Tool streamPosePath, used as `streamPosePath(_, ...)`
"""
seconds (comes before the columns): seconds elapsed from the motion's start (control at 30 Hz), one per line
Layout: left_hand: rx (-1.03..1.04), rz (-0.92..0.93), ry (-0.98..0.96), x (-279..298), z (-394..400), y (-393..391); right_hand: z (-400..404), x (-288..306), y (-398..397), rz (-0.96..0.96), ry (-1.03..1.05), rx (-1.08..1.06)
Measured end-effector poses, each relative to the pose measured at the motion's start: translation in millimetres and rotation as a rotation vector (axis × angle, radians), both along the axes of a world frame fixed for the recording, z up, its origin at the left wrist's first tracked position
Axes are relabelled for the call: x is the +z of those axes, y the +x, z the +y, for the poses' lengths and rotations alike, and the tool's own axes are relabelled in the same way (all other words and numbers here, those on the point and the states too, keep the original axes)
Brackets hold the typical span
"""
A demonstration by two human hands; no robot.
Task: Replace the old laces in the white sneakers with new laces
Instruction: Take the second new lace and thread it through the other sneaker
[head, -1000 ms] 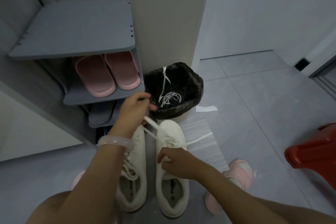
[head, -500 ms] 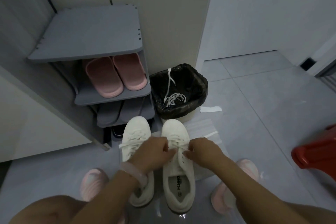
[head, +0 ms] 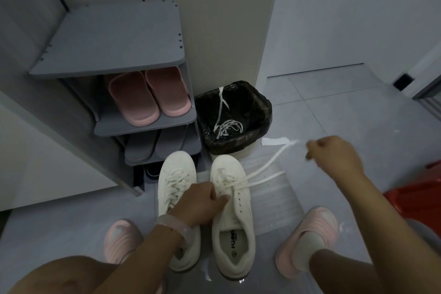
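Two white sneakers stand side by side on the floor, toes away from me. The left sneaker (head: 175, 181) is fully laced. The right sneaker (head: 232, 212) is laced only over its front eyelets. My left hand (head: 199, 205) rests across both shoes, its fingers holding the right sneaker at the lacing. My right hand (head: 334, 155) is raised out to the right and pinches the white lace (head: 267, 167), which runs taut from the right sneaker's eyelets up to it. Old white laces (head: 226, 126) lie in the black-lined bin (head: 262, 107).
A grey shoe rack (head: 114, 38) with pink slippers (head: 149, 95) stands at the left behind the sneakers. A clear plastic sheet (head: 274, 198) lies under the right shoe. A red stool (head: 420, 188) sits at the right. My feet in pink shoes flank the sneakers.
My right hand has pulled the lace away from the right sneaker, out to the right and up. My left hand has stayed on the shoes and now holds the right one.
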State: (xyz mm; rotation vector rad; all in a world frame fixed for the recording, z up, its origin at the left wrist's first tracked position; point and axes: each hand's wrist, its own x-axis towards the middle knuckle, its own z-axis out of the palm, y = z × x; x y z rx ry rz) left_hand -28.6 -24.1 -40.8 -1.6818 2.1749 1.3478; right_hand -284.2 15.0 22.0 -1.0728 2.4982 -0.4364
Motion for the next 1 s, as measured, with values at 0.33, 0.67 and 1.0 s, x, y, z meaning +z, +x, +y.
streamPosePath(0.33,-0.280,-0.146,-0.592,-17,-17,-17,1,-42,65,0.110,0.244,0.564)
streamPosePath(0.67,-0.341,-0.095,-0.501,-4,-20,-7,-7,-65,96,0.123,0.108,0.713)
streamPosePath(1.0,-0.222,-0.063,-0.587,-15,-16,-2,4,-58,99,0.245,0.151,0.842)
